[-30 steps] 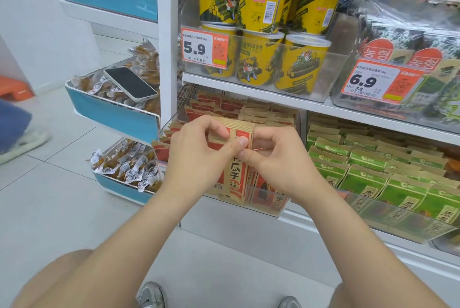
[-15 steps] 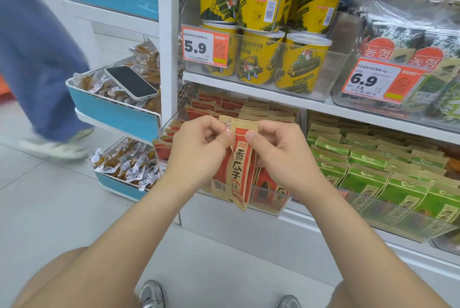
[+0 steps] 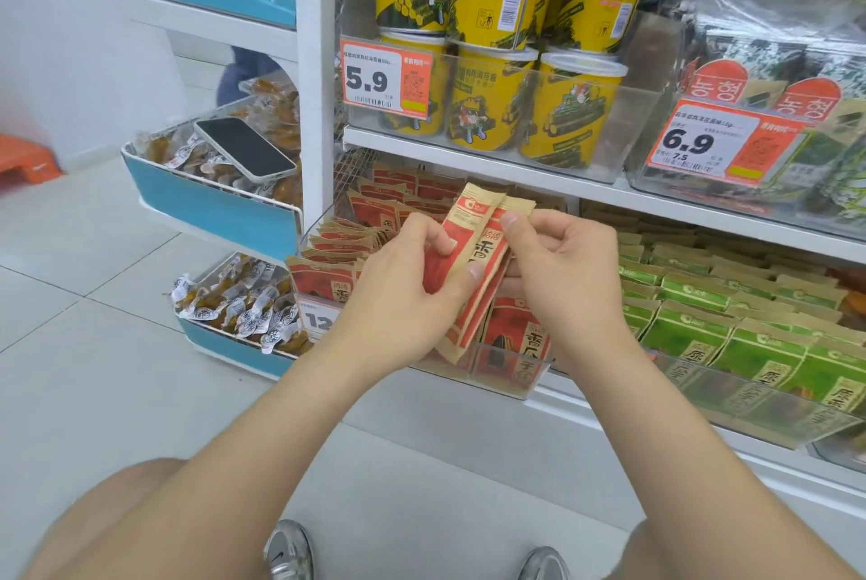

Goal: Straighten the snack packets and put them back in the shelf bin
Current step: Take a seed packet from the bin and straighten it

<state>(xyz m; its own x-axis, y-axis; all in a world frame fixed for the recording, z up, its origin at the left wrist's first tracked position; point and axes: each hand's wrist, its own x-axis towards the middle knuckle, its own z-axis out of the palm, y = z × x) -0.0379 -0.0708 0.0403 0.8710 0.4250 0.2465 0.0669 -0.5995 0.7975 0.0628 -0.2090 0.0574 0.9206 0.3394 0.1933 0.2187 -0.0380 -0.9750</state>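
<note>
Head cam, looking down at the lower shelf. Left grip (image 3: 403,293) is clamped on the held snack packets (image 3: 473,246): thumb across the red front face, fingers curled round the left edge. Right grip (image 3: 567,279) pinches the kraft top strip of the rear packet, thumb on the front, other fingers tucked behind. I count two packets in the pair, faces together, tops fanned slightly apart. They sit tilted, tops leaning right, bottoms down and left. The pair is out of the clear shelf bin (image 3: 503,373), held just in front of it. Lower ends overlap its front row in my view; can't tell whether they touch. Bin holds rows of the same red packets (image 3: 375,216), with the front packet (image 3: 513,340) upright against the front wall. White price tag (image 3: 316,319) sits at the bin's left front corner, partly behind the left wrist. Next bin to the right holds green packets (image 3: 703,331). Shelf above carries yellow tubs (image 3: 487,106) stacked two high behind a 5.9 tag (image 3: 384,80), and seaweed packs (image 3: 796,78) behind a 6.9 tag (image 3: 717,143). Left of the shelf upright, a phone (image 3: 243,148) lies screen up on wrapped snacks in a blue tray (image 3: 211,209). A lower blue tray (image 3: 234,350) holds more wrapped snacks. Shoes (image 3: 288,551) show at the bottom edge, on the tiled floor
</note>
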